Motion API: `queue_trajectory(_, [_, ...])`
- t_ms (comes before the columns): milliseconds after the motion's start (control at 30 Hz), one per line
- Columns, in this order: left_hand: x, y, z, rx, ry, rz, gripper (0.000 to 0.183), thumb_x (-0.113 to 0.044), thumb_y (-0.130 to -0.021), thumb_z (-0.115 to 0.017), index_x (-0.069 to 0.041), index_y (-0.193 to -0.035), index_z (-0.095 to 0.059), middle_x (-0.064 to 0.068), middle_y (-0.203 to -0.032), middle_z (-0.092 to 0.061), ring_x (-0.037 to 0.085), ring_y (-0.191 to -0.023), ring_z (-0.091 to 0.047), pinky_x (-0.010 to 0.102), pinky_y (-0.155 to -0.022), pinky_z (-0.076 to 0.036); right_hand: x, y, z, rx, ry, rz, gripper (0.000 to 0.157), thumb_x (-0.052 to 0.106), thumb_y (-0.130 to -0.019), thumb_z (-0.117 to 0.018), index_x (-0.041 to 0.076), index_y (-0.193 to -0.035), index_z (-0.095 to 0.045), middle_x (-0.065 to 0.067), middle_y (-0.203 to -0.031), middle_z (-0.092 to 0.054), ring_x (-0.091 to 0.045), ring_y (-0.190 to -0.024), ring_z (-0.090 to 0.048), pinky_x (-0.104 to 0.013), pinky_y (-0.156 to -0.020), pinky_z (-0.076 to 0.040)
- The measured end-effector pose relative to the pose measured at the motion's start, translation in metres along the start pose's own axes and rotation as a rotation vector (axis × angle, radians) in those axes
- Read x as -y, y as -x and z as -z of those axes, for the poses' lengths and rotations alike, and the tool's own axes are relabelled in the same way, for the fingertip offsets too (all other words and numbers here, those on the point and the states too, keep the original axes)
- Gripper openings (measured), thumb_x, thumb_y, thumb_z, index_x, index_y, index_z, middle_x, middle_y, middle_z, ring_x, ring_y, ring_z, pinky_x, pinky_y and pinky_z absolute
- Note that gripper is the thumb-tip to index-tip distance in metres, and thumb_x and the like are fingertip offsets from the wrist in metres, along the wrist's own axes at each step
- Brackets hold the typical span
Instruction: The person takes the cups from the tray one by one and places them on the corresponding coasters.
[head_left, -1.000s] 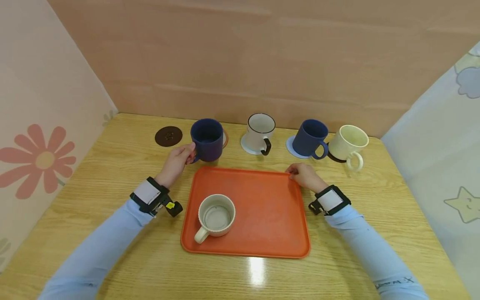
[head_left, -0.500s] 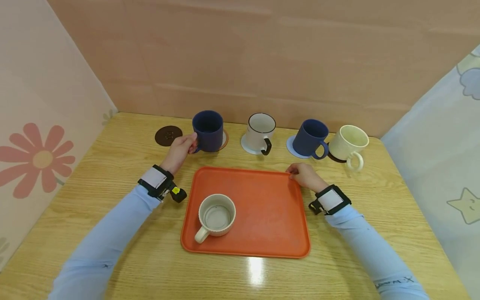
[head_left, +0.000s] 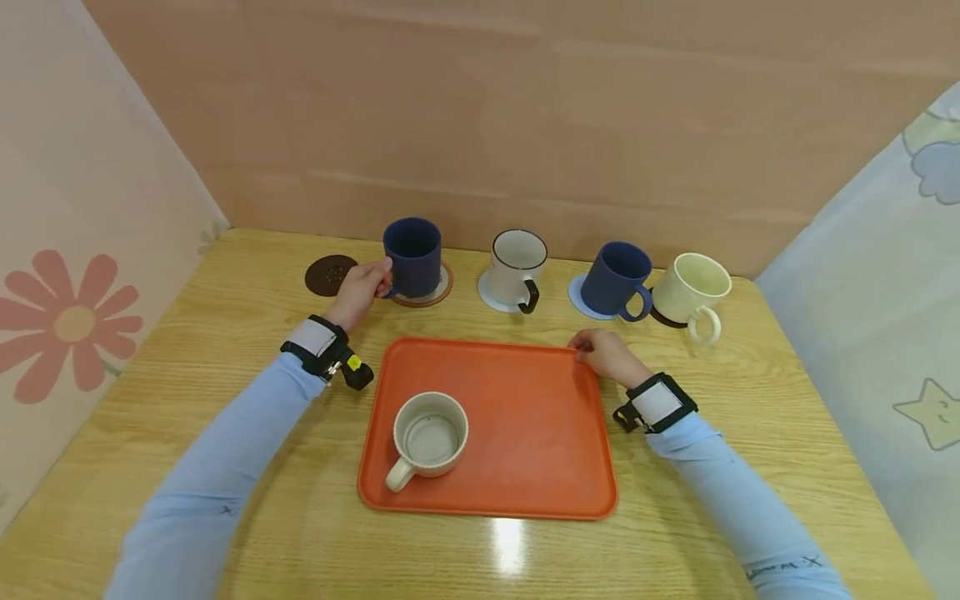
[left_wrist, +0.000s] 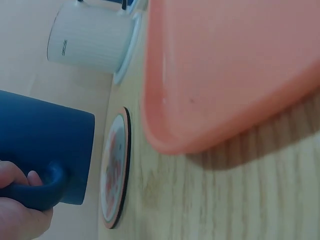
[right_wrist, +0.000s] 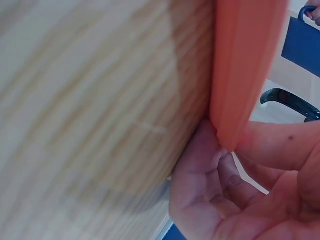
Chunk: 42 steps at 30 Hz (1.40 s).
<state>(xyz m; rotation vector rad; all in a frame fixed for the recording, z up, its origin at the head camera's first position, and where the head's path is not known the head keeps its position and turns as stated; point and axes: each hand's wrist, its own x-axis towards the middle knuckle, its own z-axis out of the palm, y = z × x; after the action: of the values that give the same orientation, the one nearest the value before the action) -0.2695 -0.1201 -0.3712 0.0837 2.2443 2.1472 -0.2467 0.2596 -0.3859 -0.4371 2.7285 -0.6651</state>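
Observation:
My left hand (head_left: 362, 292) grips the handle of a dark blue mug (head_left: 411, 271), which is upright over a round coaster with a brown rim (head_left: 445, 290). In the left wrist view, a gap shows between the mug's base and the patterned coaster (left_wrist: 114, 172). At the far right corner of an orange-red tray (head_left: 536, 433), my right hand (head_left: 611, 357) pinches the rim; the right wrist view has thumb and fingers on either side of the tray edge (right_wrist: 237, 75). A wide cream mug (head_left: 431, 437) stands on the tray's left part, handle toward me.
A white mug with black handle (head_left: 510, 283), a second blue mug (head_left: 609, 287) and a pale yellow mug (head_left: 686, 292) stand on coasters along the back wall. A dark brown coaster (head_left: 324, 277) lies bare at the back left.
My left hand has carried the blue mug back and slightly left, so more of the brown-rimmed coaster shows beneath it. The right hand stays at the tray corner.

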Motion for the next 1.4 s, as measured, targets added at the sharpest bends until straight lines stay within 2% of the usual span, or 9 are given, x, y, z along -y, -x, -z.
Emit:
queue_trajectory(267, [0.011, -0.013, 0.002, -0.016, 0.011, 0.045, 0.035, -0.024, -0.097, -0.040, -0.004, -0.069, -0.043, 0.000, -0.061, -0.034, 0.013, -0.060, -0.035, 0.030, -0.067, -0.027, 0.000, -0.001, -0.001, -0.002, 0.003, -0.006, 0.013, 0.000, -0.084, -0.056, -0.005, -0.095, -0.061, -0.016, -0.086, -0.060, -0.027, -0.079, -0.054, -0.039, -0.074, -0.045])
queue_trajectory(500, [0.016, -0.018, 0.004, 0.013, 0.069, 0.113, 0.033, -0.024, -0.098, -0.038, -0.003, -0.072, -0.042, 0.000, -0.065, -0.034, 0.012, -0.062, -0.034, 0.027, -0.066, -0.027, 0.000, 0.000, 0.000, -0.003, 0.004, 0.001, 0.013, -0.001, -0.083, -0.055, -0.004, -0.094, -0.061, -0.015, -0.085, -0.060, -0.026, -0.079, -0.054, -0.037, -0.073, -0.045])
queue_trajectory(600, [0.015, -0.019, 0.006, 0.039, 0.014, 0.134, 0.034, -0.025, -0.098, -0.038, 0.003, -0.080, -0.044, 0.000, -0.067, -0.037, 0.012, -0.064, -0.036, 0.027, -0.069, -0.030, 0.001, 0.000, 0.001, -0.002, 0.002, 0.011, 0.014, -0.001, -0.084, -0.055, -0.006, -0.095, -0.061, -0.016, -0.086, -0.061, -0.027, -0.079, -0.054, -0.038, -0.073, -0.046])
queue_trajectory(733, [0.009, -0.021, 0.008, 0.084, -0.125, 0.160, 0.039, -0.028, -0.098, -0.037, 0.009, -0.097, -0.048, 0.001, -0.075, -0.044, 0.014, -0.073, -0.044, 0.026, -0.077, -0.036, 0.000, 0.000, 0.001, -0.006, 0.007, 0.012, 0.015, -0.001, -0.084, -0.055, -0.007, -0.097, -0.060, -0.018, -0.087, -0.061, -0.028, -0.080, -0.055, -0.039, -0.074, -0.046])
queue_trajectory(933, [-0.003, -0.013, 0.008, 0.114, -0.333, 0.205, 0.051, -0.035, -0.096, -0.038, 0.011, -0.118, -0.046, 0.022, -0.110, -0.051, 0.031, -0.105, -0.047, 0.039, -0.099, -0.033, -0.002, -0.001, 0.001, 0.004, 0.006, 0.007, 0.016, 0.000, -0.085, -0.054, -0.007, -0.098, -0.060, -0.018, -0.088, -0.061, -0.028, -0.081, -0.055, -0.039, -0.074, -0.047])
queue_trajectory(1033, [-0.012, -0.006, 0.008, 0.139, -0.462, 0.182, 0.058, -0.038, -0.096, -0.039, 0.008, -0.131, -0.037, 0.026, -0.130, -0.042, 0.036, -0.120, -0.039, 0.045, -0.102, -0.030, -0.003, -0.001, 0.002, 0.006, 0.008, -0.001, 0.015, 0.000, -0.085, -0.054, -0.007, -0.098, -0.059, -0.018, -0.088, -0.060, -0.028, -0.081, -0.054, -0.039, -0.075, -0.046])
queue_trajectory(1133, [-0.020, 0.001, 0.010, 0.162, -0.574, 0.118, 0.065, -0.037, -0.095, -0.042, 0.008, -0.138, -0.024, 0.027, -0.139, -0.030, 0.040, -0.125, -0.033, 0.049, -0.102, -0.029, -0.003, -0.001, 0.003, 0.005, 0.008, 0.000, 0.016, 0.000, -0.085, -0.053, -0.007, -0.098, -0.059, -0.018, -0.089, -0.060, -0.028, -0.081, -0.054, -0.039, -0.075, -0.046])
queue_trajectory(1267, [-0.031, 0.014, 0.010, 0.173, -0.707, 0.008, 0.072, -0.035, -0.093, -0.048, 0.011, -0.139, -0.016, 0.033, -0.136, -0.030, 0.043, -0.124, -0.032, 0.051, -0.104, -0.026, -0.003, -0.001, 0.003, 0.000, 0.012, 0.010, 0.016, 0.000, -0.085, -0.054, -0.007, -0.098, -0.059, -0.018, -0.089, -0.060, -0.029, -0.081, -0.055, -0.040, -0.075, -0.046])
queue_trajectory(1400, [-0.037, 0.031, 0.006, 0.209, -0.786, -0.093, 0.069, -0.032, -0.091, -0.052, 0.012, -0.137, -0.024, 0.032, -0.131, -0.037, 0.042, -0.123, -0.034, 0.052, -0.103, -0.026, -0.003, -0.001, 0.003, -0.002, 0.016, 0.013, 0.016, 0.000, -0.085, -0.054, -0.007, -0.098, -0.059, -0.018, -0.089, -0.060, -0.029, -0.081, -0.054, -0.040, -0.075, -0.046])
